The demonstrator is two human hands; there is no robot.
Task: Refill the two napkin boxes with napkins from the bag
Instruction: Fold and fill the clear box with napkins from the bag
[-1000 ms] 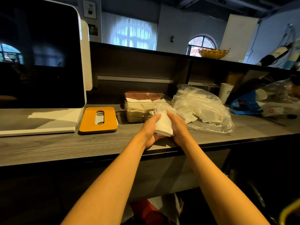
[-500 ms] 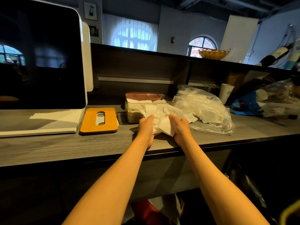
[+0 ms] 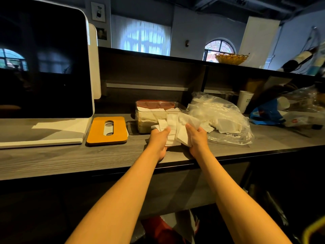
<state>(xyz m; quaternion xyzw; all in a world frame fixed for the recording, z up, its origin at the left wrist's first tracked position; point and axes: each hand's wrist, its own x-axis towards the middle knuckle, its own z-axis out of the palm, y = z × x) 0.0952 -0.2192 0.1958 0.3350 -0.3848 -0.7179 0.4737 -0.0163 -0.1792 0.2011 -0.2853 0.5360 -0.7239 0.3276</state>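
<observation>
Left fingers: the left hand had its fingers curled tight round one side of a bunch of white napkins.
Right fingers: the right hand pinched the other side of the same bunch.
Napkins: the bunch was up off the tabletop, just in front of the box.
Box: a clear napkin box sat at 12 o'clock from the hands, open on top, with napkins piled near its rim.
Lid: an orange lid with a slot lay flat at 9 o'clock from the box.
Bag: the plastic bag lay at 3 o'clock from the box, with many napkins inside.
Done: this box looked nearly full, I think.
Left to do: the bunch had to go in and the lid go on. I could not see a second box, so that one probably was not filled yet.
</observation>
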